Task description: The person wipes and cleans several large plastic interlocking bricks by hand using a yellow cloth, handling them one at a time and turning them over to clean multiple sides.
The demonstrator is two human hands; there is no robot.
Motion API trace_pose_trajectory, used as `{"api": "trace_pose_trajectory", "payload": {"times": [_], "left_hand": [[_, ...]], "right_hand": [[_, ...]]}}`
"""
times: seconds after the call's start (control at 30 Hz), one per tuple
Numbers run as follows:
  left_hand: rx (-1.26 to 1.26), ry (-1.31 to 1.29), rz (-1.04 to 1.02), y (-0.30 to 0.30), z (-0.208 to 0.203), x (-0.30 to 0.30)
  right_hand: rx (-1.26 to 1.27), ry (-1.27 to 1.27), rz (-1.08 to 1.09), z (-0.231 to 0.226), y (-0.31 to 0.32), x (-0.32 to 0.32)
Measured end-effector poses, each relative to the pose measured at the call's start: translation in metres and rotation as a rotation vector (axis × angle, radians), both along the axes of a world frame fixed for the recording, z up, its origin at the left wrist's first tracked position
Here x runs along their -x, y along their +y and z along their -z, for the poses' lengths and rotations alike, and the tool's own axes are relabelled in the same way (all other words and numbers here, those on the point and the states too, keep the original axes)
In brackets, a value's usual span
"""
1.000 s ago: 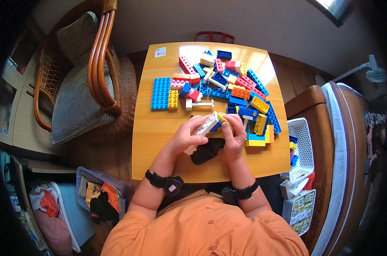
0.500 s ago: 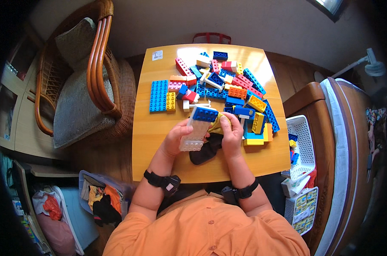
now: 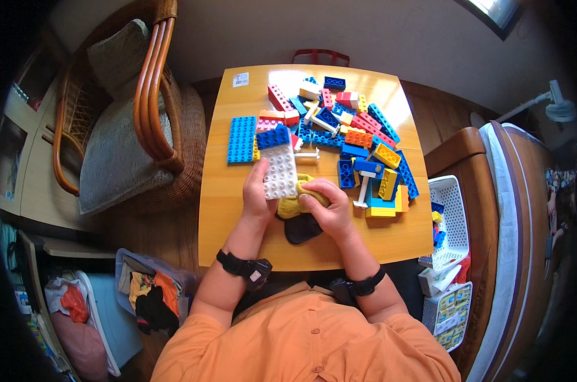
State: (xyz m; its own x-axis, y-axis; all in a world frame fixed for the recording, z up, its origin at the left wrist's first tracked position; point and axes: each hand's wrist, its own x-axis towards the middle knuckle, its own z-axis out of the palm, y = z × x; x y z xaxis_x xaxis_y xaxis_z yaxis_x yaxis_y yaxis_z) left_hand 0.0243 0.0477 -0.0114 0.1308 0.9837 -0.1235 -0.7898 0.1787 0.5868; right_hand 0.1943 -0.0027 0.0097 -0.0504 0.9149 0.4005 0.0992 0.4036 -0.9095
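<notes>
My left hand (image 3: 255,196) is closed on the near left edge of a white studded building plate (image 3: 279,170). A blue brick (image 3: 273,137) sits across the plate's far end. My right hand (image 3: 330,209) pinches a yellow cloth (image 3: 290,205) against the plate's near right corner. Below the yellow cloth hangs a dark piece of cloth (image 3: 302,229); I cannot tell whether the two are joined. Just beyond the plate, a blue studded plate (image 3: 242,139) lies on the table, with a pink brick (image 3: 270,125) partly hidden beside it.
Loose bricks in several colours, with an orange brick (image 3: 358,139) among them, cover the far and right parts of the wooden table (image 3: 237,235). White baskets (image 3: 455,223) stand right of it. A wicker chair (image 3: 135,146) and a bin of cloths (image 3: 126,280) are at left.
The white plate has turned so its studded face shows fully, and has shifted slightly left. My right hand and the yellow cloth have moved left and nearer to me, toward the plate's near corner.
</notes>
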Motion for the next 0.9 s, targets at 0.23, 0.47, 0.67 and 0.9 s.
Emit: {"api": "trace_pose_trajectory", "payload": {"times": [0.23, 0.47, 0.67, 0.9], "left_hand": [[-0.124, 0.142, -0.137, -0.005, -0.013, -0.009], [-0.252, 0.197, 0.238, -0.013, -0.02, -0.01], [-0.234, 0.146, 0.039, -0.012, -0.016, -0.016], [-0.395, 0.429, -0.048, -0.017, -0.017, -0.023]], "right_hand": [[0.083, 0.04, 0.16, 0.005, 0.0, 0.005], [0.188, 0.231, 0.219, 0.014, 0.004, -0.001], [0.198, 0.091, 0.192, 0.006, 0.002, 0.009], [0.262, 0.132, 0.105, 0.008, 0.002, 0.009]]}}
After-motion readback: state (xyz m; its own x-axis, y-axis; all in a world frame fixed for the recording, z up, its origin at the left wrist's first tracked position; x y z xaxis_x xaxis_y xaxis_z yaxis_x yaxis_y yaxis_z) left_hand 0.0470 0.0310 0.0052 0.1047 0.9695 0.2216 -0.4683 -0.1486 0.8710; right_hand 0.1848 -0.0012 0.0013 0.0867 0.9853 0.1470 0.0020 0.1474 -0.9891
